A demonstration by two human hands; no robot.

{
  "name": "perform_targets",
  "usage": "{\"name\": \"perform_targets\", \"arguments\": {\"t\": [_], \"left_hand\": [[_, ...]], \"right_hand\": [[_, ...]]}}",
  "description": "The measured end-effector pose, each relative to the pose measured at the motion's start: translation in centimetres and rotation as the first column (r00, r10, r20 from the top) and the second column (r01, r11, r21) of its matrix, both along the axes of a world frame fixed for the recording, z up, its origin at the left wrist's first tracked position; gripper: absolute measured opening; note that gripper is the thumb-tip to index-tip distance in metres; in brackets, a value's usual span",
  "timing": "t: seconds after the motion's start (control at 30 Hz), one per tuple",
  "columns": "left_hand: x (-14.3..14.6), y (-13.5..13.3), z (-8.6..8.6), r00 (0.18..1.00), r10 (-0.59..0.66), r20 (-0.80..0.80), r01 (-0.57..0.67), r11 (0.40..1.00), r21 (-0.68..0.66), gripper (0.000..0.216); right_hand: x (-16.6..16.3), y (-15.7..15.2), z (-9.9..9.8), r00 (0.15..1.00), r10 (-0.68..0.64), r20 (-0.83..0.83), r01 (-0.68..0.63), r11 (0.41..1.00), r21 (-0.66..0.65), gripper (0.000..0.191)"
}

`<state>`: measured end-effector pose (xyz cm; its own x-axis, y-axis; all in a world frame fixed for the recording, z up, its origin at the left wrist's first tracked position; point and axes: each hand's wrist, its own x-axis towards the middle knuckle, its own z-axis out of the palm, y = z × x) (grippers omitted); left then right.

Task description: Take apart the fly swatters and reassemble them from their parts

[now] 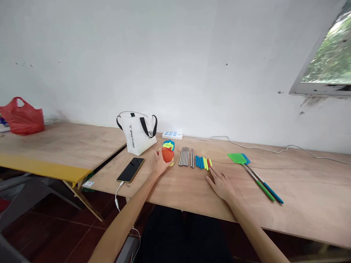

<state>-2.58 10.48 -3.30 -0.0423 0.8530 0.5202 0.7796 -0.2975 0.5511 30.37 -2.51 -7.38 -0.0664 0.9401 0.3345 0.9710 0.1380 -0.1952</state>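
Note:
My left hand (158,164) is closed on the edge of a red fly swatter head (167,155), a mesh piece with no rod on it. Yellow and blue swatter heads (168,143) lie just behind and partly under it. My right hand (221,182) rests on the table, fingers spread, its fingertips at the red handle sleeve (208,163) in a row of blue, yellow and red ones. Between my hands lie several metal rods (184,156) in a row. Two whole fly swatters, a green one (255,175) and a blue one (263,184), lie to the right.
A white bag (138,135) with black handles stands at the back left. A phone (130,169) with a white cable lies before it. Behind the rods is a white power strip (172,135), its cord along the wall. A red plastic bag (23,118) sits on the left table.

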Motion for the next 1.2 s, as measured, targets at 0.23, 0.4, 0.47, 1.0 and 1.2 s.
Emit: {"name": "perform_targets", "arguments": {"t": [0.23, 0.4, 0.47, 1.0, 1.2], "left_hand": [[-0.1, -1.2, -0.5, 0.992, -0.121, 0.038, 0.125, 0.983, -0.134, 0.103], [-1.5, -3.6, -0.2, 0.924, -0.377, -0.066, 0.357, 0.911, -0.206, 0.088], [-2.5, -4.6, 0.2, 0.870, -0.483, -0.103, 0.451, 0.862, -0.234, 0.080], [-8.5, -5.6, 2.1, 0.788, -0.581, -0.202, 0.486, 0.789, -0.377, 0.058], [-8.6, -6.3, 2.3, 0.806, -0.552, -0.213, 0.466, 0.813, -0.349, 0.055]], "right_hand": [[0.3, 0.4, -1.0, 0.993, 0.038, -0.114, -0.025, 0.994, 0.108, 0.058], [-0.1, 0.0, -0.1, 0.994, 0.056, -0.092, -0.047, 0.994, 0.102, 0.053], [-0.3, -0.2, 0.4, 0.996, 0.016, -0.085, -0.010, 0.997, 0.071, 0.051], [-0.4, -0.5, 0.7, 0.997, -0.032, -0.068, 0.036, 0.998, 0.053, 0.051], [-0.3, -0.3, 0.3, 0.994, -0.088, -0.065, 0.090, 0.995, 0.037, 0.052]]}}
